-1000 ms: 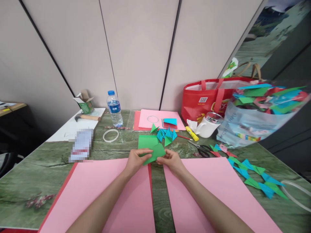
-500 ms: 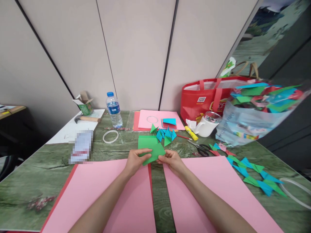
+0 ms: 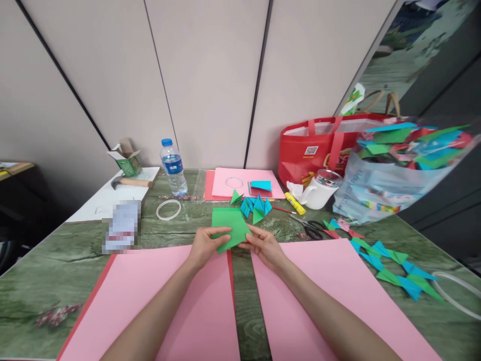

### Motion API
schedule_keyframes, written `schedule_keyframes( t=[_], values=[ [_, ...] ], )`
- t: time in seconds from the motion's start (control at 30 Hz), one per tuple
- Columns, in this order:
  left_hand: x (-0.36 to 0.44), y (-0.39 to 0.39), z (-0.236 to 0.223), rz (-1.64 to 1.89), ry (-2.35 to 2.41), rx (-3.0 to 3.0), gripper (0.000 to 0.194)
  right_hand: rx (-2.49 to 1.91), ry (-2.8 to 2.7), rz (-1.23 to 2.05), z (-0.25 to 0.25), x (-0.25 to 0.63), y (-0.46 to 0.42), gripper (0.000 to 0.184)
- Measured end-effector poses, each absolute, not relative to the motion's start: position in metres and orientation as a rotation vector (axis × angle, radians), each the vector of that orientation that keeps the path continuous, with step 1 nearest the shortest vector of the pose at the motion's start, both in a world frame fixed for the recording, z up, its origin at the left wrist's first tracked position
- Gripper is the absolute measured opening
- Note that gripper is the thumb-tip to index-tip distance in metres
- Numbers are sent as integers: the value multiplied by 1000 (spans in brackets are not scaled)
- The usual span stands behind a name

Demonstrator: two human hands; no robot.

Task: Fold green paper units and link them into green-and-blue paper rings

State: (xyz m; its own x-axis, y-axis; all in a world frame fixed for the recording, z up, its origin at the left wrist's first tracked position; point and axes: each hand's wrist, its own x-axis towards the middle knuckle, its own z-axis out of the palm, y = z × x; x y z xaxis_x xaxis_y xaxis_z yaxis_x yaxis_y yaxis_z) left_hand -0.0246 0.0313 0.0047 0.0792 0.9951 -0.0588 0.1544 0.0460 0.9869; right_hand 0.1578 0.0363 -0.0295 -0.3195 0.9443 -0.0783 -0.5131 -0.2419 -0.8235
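Observation:
A green sheet of paper is held between both hands, just above the table. My left hand pinches its left side, thumb on top. My right hand grips its right corner between thumb and fingers. Behind it lies more green paper, whose border with the held sheet is hard to make out. Just beyond are folded blue paper pieces and a small green folded piece. Pink sheets lie under my left forearm and right forearm.
At the back left stand a water bottle and a hammer. To the right are scissors, a glue stick, a white mug, a red bag, a plastic bag of folded paper and a folded-paper chain.
The green sheet's right corner has shifted left and now looks bent over or turned, with my right hand closer to my left. The whole view has shifted slightly.

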Motion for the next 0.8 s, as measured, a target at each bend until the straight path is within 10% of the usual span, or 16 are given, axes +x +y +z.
schedule_keyframes(
  t=[0.8],
  values=[
    [-15,26,7,998,1247,1360,63,-982,-1452,1056,-31,162,34,16]
  ],
)
